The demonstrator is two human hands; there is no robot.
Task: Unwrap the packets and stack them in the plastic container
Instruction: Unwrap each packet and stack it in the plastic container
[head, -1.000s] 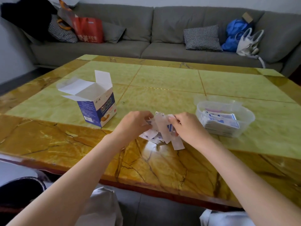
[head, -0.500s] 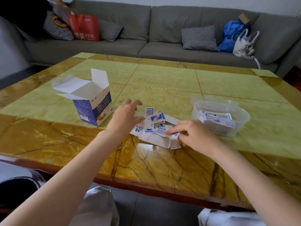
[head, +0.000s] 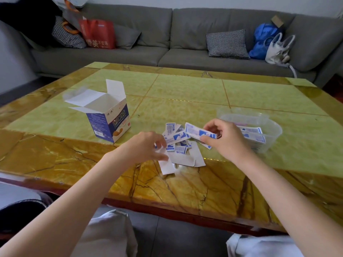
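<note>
Right hand (head: pixel 225 140) is what I'm looking at first: thumb and fingers pinch one blue-and-white packet (head: pixel 199 132) by its right end, held up off the table just right of frame center. Its long axis runs roughly left-right, free end pointing left and tilted a bit up toward the box. Left hand (head: pixel 146 147) sits just left of it over the pile of packets (head: pixel 179 145), fingers curled down onto the papers, though it's blurry and I can't tell if it's actually gripping any. Plastic container (head: pixel 269 130) is right behind the right hand at middle right, with flat packets already stacked inside. Open blue box (head: pixel 109 117) stands at left on the yellow marble table (head: pixel 185 89).
</note>
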